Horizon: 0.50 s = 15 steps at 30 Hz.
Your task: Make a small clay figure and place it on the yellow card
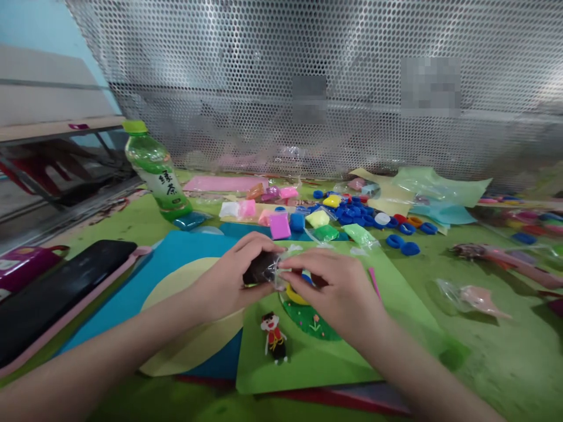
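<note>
My left hand is closed round a black clay packet in clear plastic. From the right, my right hand pinches the edge of the plastic wrapper. Both hands are over a light green sheet. On that sheet lies a small clay figure with a red top and black trousers. A dark green clay patch with small flowers shows partly beneath my right hand, with a yellow and blue piece above it.
A green tea bottle stands at the left, near a black case. Coloured clay packets and blue rings lie beyond the hands. A perforated metal screen rises behind. A pale wrapped packet lies right.
</note>
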### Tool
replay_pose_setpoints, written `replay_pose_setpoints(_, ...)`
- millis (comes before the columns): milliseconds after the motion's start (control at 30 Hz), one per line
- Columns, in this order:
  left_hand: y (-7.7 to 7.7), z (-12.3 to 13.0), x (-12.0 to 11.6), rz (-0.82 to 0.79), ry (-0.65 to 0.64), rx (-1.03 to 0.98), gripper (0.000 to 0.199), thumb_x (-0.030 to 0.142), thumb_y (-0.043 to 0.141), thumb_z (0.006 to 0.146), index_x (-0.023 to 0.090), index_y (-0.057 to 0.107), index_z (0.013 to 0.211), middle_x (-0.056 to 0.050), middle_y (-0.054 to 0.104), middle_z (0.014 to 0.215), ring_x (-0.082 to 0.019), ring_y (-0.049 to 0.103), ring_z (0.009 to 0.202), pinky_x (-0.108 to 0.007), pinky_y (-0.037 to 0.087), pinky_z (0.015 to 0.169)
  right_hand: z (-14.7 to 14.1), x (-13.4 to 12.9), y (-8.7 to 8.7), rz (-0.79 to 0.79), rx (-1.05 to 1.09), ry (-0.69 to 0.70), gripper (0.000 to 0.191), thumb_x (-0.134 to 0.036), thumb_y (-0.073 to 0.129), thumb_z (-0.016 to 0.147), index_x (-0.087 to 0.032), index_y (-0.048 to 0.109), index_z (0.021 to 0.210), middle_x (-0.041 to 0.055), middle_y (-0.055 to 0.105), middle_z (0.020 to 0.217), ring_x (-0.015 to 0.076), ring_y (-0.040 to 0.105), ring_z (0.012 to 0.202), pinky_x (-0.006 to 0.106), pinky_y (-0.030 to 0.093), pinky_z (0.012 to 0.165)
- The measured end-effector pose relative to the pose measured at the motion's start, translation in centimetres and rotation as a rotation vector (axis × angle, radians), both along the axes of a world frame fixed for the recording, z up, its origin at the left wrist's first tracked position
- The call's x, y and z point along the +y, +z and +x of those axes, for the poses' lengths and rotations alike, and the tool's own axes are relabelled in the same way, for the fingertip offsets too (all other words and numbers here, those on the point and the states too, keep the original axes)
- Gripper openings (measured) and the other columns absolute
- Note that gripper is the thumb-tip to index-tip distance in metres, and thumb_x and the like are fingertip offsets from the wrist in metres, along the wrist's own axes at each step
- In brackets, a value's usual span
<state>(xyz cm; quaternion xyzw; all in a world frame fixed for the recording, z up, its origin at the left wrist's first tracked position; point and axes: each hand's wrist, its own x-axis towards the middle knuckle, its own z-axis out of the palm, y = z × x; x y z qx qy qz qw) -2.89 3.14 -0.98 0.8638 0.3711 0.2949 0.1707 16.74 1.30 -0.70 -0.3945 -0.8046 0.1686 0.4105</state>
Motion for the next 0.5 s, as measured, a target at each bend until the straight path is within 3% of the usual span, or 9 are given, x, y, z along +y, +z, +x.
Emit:
replay_pose_setpoints(100,0.11,0.06,-0.02,0.002,0.017,-0.007,0.029,0.039,0.058,0.083,0.022,0.051,0.107,-0.006,0.056,0.105,-0.019,0.057,0.098,-0.031,0.05,0.084,-0.04,-0.21,0.07,0.015,0.013,-0.027,0.014,-0.013,0.065,0.079,-0.019,0.073,0.088,-0.0008,0.072,0.081,0.0089,0.061,0.06,0.019,0.043,0.051)
replay_pose_setpoints(233,0.26,0.02,-0.07,-0.017,0.042,-0.01,0.036,0.045,0.058,0.082,0.022,0.051,0.108,-0.006,0.057,0.105,-0.019,0.058,0.097,-0.032,0.051,0.085,0.02,-0.27,-0.05,0.053,0.056,-0.047,0.016,-0.014,0.063,0.081,-0.02,0.074,0.09,-0.0001,0.072,0.085,0.0097,0.065,0.071,0.019,0.048,0.062)
replay_pose_setpoints(367,0.04,-0.04,0.06,-0.035,0.046,-0.005,0.04,0.051,0.06,0.08,0.022,0.054,0.106,-0.007,0.058,0.104,-0.02,0.059,0.097,-0.033,0.051,0.085,0.15,0.11,-0.27,0.066,0.01,-0.08,0.015,-0.016,0.065,0.079,-0.022,0.075,0.088,0.0012,0.069,0.085,0.0113,0.062,0.065,0.022,0.046,0.057)
replay_pose_setpoints(500,-0.27,0.07,0.03,-0.025,0.031,-0.01,0.04,0.052,0.059,0.08,0.024,0.055,0.107,-0.006,0.059,0.105,-0.02,0.06,0.096,-0.03,0.052,0.084,0.06,0.32,-0.26,0.083,-0.034,-0.076,0.013,-0.016,0.063,0.081,-0.02,0.074,0.086,0.0018,0.067,0.085,0.013,0.063,0.073,0.023,0.048,0.065)
